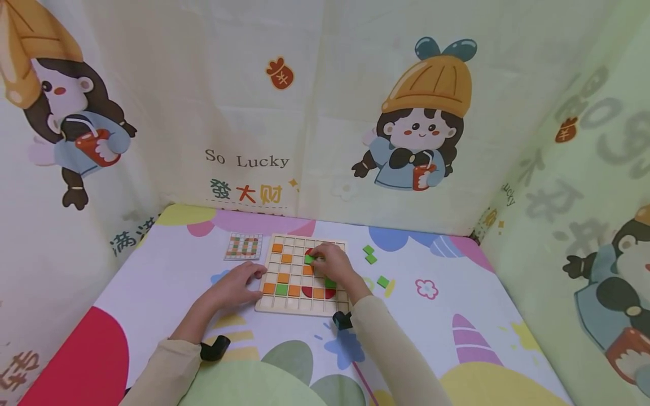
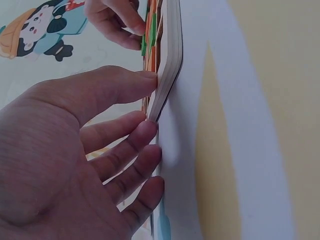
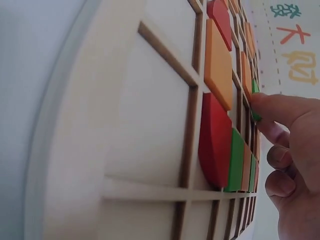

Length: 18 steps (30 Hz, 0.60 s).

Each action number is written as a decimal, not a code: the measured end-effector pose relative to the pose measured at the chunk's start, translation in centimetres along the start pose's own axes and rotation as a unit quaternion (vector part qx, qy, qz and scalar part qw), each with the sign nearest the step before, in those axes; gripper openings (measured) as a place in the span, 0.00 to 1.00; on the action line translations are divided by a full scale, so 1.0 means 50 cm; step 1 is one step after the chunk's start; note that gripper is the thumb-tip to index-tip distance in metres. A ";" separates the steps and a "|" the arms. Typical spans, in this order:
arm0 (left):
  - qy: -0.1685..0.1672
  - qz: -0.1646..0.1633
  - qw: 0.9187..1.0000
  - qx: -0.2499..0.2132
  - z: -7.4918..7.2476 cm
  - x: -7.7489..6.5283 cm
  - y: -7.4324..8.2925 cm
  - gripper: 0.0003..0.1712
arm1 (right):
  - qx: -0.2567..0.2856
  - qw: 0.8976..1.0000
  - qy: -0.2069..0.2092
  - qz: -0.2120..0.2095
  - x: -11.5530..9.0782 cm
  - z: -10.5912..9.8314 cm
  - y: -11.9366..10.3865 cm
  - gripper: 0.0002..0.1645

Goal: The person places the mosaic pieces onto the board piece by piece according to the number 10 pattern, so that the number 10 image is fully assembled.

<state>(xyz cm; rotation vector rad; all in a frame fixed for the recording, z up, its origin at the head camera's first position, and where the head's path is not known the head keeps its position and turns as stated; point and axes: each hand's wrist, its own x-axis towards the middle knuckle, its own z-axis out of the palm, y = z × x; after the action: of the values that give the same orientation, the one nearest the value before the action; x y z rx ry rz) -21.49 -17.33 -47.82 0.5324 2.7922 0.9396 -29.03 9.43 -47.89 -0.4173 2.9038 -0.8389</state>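
A wooden grid board (image 1: pixel 299 311) lies flat, part filled with orange, green and red tiles. My right hand (image 1: pixel 332 262) reaches over its upper middle and pinches a green square tile (image 1: pixel 308 259) between thumb and fingertips. In the right wrist view, the green tile (image 3: pixel 256 89) is right at the grid, partly hidden by the thumb. Beside the board's left edge is my left hand (image 1: pixel 233 287), fingers spread and loosely bent. The left wrist view has the left thumb (image 2: pixel 142 82) at the board's edge and the other fingertips near its corner.
A small patterned card (image 1: pixel 242 246) lies just left of the board's far corner. Several loose green tiles (image 1: pixel 371 259) sit to the right of the board. A printed cloth (image 1: pixel 325 113) stands as walls at the back and sides of the colourful table (image 1: pixel 457 282).
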 end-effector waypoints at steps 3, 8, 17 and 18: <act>0.001 0.004 1.000 -0.003 -0.001 -0.001 0.002 0.31 | -0.011 1.000 0.000 -0.005 0.000 -0.001 -0.003 0.13; -0.001 0.002 1.000 -0.002 -0.002 -0.002 0.005 0.31 | -0.016 1.000 0.005 -0.003 -0.001 -0.003 -0.008 0.11; -0.005 -0.006 1.000 0.001 -0.003 -0.003 0.006 0.31 | 0.003 1.000 0.000 0.014 -0.005 -0.004 -0.009 0.12; -0.004 -0.006 1.000 0.001 -0.003 -0.003 0.005 0.31 | 0.007 1.000 0.001 0.014 -0.006 -0.005 -0.008 0.12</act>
<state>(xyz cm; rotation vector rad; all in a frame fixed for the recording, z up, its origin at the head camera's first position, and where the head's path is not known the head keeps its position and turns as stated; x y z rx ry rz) -21.32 -17.28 -47.52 0.5191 2.7863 0.9288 -28.69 9.30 -47.48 -0.3743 2.8975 -0.8559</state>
